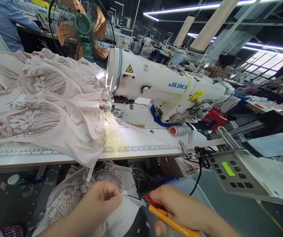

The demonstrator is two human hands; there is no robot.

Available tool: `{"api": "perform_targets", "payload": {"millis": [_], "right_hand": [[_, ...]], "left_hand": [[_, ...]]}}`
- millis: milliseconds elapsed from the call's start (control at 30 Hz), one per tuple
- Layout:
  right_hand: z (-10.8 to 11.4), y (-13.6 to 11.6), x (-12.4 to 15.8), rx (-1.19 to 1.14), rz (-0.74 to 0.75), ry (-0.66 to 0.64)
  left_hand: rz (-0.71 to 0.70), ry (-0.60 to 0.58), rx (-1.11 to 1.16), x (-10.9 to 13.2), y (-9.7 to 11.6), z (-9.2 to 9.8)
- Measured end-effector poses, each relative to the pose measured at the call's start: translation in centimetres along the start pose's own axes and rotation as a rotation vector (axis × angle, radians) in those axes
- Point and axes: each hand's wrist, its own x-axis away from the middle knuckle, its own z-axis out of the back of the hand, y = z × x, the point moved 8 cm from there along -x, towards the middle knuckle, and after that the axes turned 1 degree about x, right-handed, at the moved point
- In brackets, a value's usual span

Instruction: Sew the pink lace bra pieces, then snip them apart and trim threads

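Observation:
My left hand (104,200) is closed in a pinch on the pale edge of a lace bra (68,194), which hangs down below the table's front edge. In my right hand (176,207) is a pair of scissors (168,221) with orange and red handles. The metal blades point left and their tips reach the bit of fabric at my left fingertips. Whether the blades are open or closed there is too small to tell. White cloth of the bra drapes beneath both hands.
A white sewing machine (151,79) stands on the table (141,152), with a pile of lace bras (40,108) left of it. A thread cone (179,130) lies by its base. At right is a control box (240,171); behind, a fan (82,28) and a co-worker's striped sleeve (20,16).

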Motion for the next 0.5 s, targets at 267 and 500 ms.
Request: {"api": "perform_targets", "payload": {"millis": [267, 500], "right_hand": [[-0.5, 0.0, -0.1, -0.042, 0.002, 0.01], [-2.2, 1.7, -0.7, -0.212, -0.004, 0.049]], "left_hand": [[0.022, -0.016, 0.011, 0.0, 0.0, -0.2], [0.025, 0.013, -0.012, -0.1, -0.8, 0.3]]}}
